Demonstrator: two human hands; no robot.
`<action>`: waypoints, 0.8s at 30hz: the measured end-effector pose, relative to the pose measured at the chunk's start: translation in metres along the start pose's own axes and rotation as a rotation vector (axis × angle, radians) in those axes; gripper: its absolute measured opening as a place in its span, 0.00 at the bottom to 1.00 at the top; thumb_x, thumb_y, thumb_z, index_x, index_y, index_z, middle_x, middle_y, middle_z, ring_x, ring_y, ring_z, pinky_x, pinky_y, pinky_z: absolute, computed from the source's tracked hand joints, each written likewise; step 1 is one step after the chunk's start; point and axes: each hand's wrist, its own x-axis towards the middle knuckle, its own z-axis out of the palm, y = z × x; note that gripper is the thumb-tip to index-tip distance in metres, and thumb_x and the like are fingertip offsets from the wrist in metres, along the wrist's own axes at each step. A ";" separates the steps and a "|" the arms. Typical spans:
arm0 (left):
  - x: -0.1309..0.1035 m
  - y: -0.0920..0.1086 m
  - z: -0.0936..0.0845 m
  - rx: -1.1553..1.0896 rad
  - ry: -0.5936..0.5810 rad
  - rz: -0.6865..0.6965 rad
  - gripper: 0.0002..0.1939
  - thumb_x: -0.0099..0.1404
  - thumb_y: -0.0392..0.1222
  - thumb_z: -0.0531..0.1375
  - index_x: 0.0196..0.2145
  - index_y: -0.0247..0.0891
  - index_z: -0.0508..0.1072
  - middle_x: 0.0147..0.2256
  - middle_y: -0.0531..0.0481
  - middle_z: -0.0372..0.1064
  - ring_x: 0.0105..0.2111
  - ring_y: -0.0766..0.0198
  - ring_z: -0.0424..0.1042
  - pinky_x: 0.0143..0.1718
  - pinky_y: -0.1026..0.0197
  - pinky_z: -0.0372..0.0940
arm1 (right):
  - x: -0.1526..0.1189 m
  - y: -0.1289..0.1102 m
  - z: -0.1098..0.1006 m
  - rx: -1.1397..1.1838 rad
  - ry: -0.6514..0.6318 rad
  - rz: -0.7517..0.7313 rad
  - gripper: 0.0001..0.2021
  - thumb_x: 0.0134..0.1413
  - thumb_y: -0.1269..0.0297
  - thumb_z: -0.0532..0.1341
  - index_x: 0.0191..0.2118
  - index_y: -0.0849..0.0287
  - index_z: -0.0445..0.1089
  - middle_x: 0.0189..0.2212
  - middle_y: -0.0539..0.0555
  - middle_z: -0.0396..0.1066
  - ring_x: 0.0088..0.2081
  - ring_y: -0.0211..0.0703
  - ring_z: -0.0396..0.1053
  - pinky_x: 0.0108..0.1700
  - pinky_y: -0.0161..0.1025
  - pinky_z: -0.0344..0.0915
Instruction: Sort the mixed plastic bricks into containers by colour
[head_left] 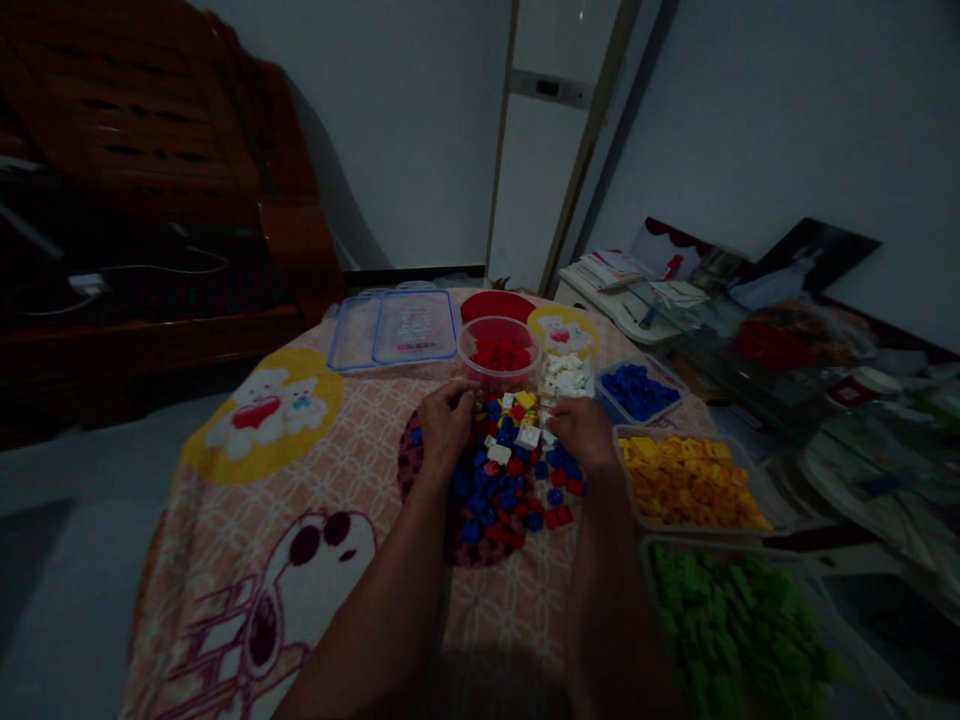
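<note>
A pile of mixed blue, red, white and yellow bricks [499,480] lies on the patterned tablecloth between my hands. My left hand [448,420] is at the pile's upper left edge, its fingers pressed together; what they hold, if anything, is too small to name. At the upper right of the pile, my right hand [581,428] has its fingertips closed beside white bricks, and their contents cannot be made out. Just beyond the pile stand a clear round tub of red bricks [500,353] and a heap of white bricks [566,375].
To the right are containers of blue bricks [639,390], yellow-orange bricks [690,480] and green bricks [739,630]. Blue-rimmed clear lids [415,327] lie at the table's far left, near a red round container [496,304]. A cluttered glass table [697,335] stands at the right.
</note>
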 end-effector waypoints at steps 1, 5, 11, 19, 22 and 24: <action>0.000 0.000 0.000 -0.006 0.000 -0.003 0.13 0.58 0.41 0.57 0.36 0.38 0.81 0.31 0.50 0.79 0.26 0.64 0.75 0.29 0.65 0.67 | 0.000 0.000 -0.002 0.045 0.033 -0.007 0.10 0.52 0.67 0.62 0.38 0.58 0.81 0.37 0.57 0.81 0.41 0.46 0.77 0.44 0.36 0.67; 0.000 0.000 0.001 -0.023 -0.006 -0.017 0.13 0.58 0.41 0.57 0.36 0.37 0.81 0.32 0.49 0.79 0.27 0.64 0.76 0.29 0.65 0.67 | 0.006 0.002 -0.002 0.337 0.281 0.040 0.16 0.53 0.63 0.59 0.43 0.64 0.79 0.33 0.58 0.80 0.36 0.47 0.77 0.42 0.38 0.69; -0.001 0.000 0.001 -0.012 -0.008 -0.028 0.14 0.58 0.42 0.57 0.36 0.38 0.81 0.32 0.50 0.79 0.27 0.64 0.76 0.31 0.65 0.68 | 0.010 0.007 0.002 0.617 0.450 0.053 0.25 0.54 0.61 0.55 0.54 0.67 0.73 0.31 0.57 0.79 0.30 0.46 0.76 0.36 0.39 0.71; -0.001 0.002 0.000 0.026 0.001 -0.014 0.13 0.58 0.41 0.57 0.36 0.38 0.81 0.29 0.51 0.78 0.26 0.64 0.75 0.30 0.65 0.67 | 0.003 0.001 -0.004 0.091 0.135 0.024 0.12 0.55 0.67 0.59 0.35 0.59 0.81 0.35 0.58 0.81 0.38 0.45 0.77 0.41 0.33 0.67; -0.001 0.003 0.000 0.012 -0.003 -0.022 0.14 0.58 0.41 0.57 0.36 0.38 0.81 0.30 0.50 0.79 0.26 0.64 0.75 0.29 0.66 0.67 | 0.001 -0.003 -0.002 -0.037 0.084 0.087 0.11 0.56 0.66 0.59 0.35 0.56 0.82 0.37 0.58 0.81 0.42 0.46 0.77 0.42 0.33 0.66; -0.001 0.003 0.000 0.003 -0.005 -0.029 0.14 0.58 0.41 0.57 0.36 0.38 0.81 0.32 0.50 0.79 0.26 0.64 0.75 0.29 0.66 0.67 | 0.000 -0.004 0.000 -0.094 0.050 0.132 0.11 0.56 0.65 0.60 0.36 0.56 0.82 0.38 0.59 0.81 0.43 0.46 0.77 0.43 0.34 0.66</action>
